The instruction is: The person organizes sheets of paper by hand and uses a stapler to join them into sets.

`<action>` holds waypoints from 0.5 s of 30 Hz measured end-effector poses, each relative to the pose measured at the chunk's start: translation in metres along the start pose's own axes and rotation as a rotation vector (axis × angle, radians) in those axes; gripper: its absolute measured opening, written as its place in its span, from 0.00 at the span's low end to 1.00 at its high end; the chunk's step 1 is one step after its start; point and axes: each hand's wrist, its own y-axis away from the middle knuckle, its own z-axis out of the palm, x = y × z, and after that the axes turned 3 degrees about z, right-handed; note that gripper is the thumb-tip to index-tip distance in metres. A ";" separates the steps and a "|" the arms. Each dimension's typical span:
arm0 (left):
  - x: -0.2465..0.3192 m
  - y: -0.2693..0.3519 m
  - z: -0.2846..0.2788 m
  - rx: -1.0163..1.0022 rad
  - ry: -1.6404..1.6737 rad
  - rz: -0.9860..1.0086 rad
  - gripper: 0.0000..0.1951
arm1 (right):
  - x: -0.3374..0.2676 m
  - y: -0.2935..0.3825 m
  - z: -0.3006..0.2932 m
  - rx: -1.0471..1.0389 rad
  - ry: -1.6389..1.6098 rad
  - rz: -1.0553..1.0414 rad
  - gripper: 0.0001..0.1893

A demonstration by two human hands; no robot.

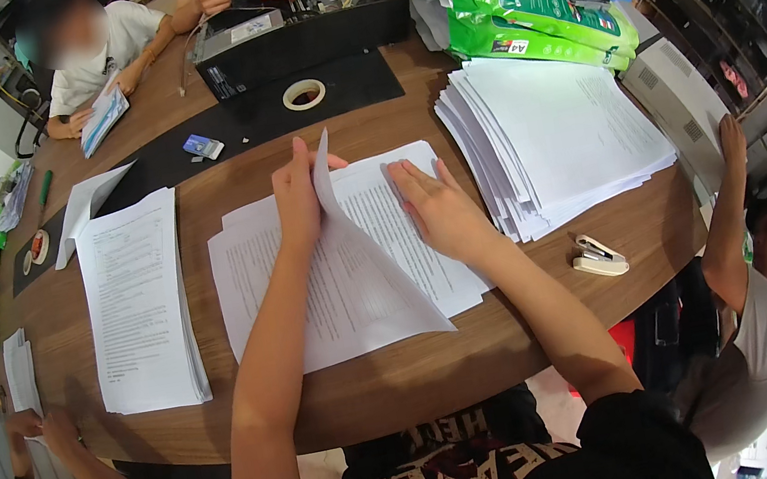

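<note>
Before me on the wooden table lie printed sheets in a left pile [249, 277] and an overlapping right pile [377, 199]. Between them one printed sheet [376, 263] stands up, curling, its lower corner swung to the right. My left hand [299, 196] is at the upper end of this sheet, the thumb on the near side and fingertips showing behind the paper. Flat on the right pile rests my right hand [435, 208], fingers extended and thumb apart, gripping nothing. The sheets' lower layers are partly hidden by my left forearm and the raised page.
A thick paper stack [562, 126] sits at right, below green paper packaging [530, 24]. Near it lies a stapler [598, 255]. Another printed stack [139, 303] is at left. Beyond are a tape roll [304, 95] and an opened computer case [312, 42]. Other people's hands work around the table.
</note>
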 end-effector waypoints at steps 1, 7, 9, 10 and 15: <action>0.000 0.000 0.001 0.001 0.000 0.007 0.35 | 0.000 0.000 -0.001 -0.014 0.029 0.007 0.26; -0.014 -0.001 0.000 0.053 0.019 0.036 0.31 | -0.010 -0.004 -0.017 0.001 0.192 -0.163 0.32; -0.014 0.000 0.001 0.136 -0.163 0.141 0.25 | -0.021 -0.008 -0.032 -0.046 -0.021 -0.043 0.32; -0.014 0.001 0.004 0.138 -0.165 0.141 0.25 | -0.025 -0.010 -0.035 -0.094 -0.233 0.076 0.31; -0.004 0.006 0.024 0.224 -0.501 0.556 0.17 | -0.017 -0.012 -0.030 0.168 -1.093 0.231 0.31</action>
